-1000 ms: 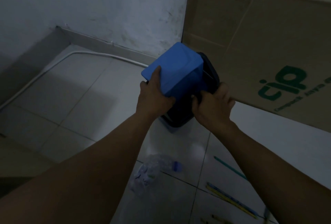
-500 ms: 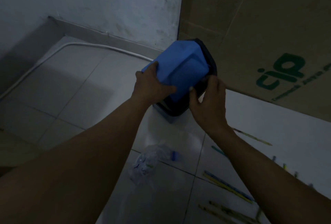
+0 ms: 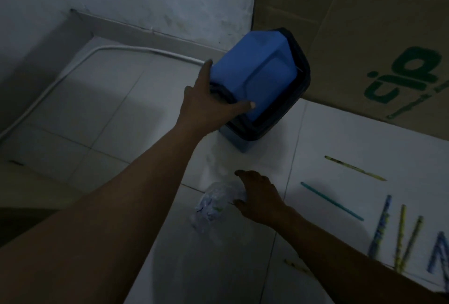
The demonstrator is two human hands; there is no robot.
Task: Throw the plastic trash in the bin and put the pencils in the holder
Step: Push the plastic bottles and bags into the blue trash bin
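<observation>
Plastic trash (image 3: 215, 203): crumpled clear bottle w/ blue-white label, lying on floor tile (image 3: 109, 119) in front of bin (image 3: 264, 90); right hand (image 3: 258, 196) open, fingers on it, not closed; left hand (image 3: 209, 103) grips bin's blue lid; pencils (image 3: 388, 226) scattered right.

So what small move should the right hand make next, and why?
Probably close the right hand on the plastic trash and lift it. It already lies at the crumpled plastic on the floor, while the left hand holds the bin by its lid.
</observation>
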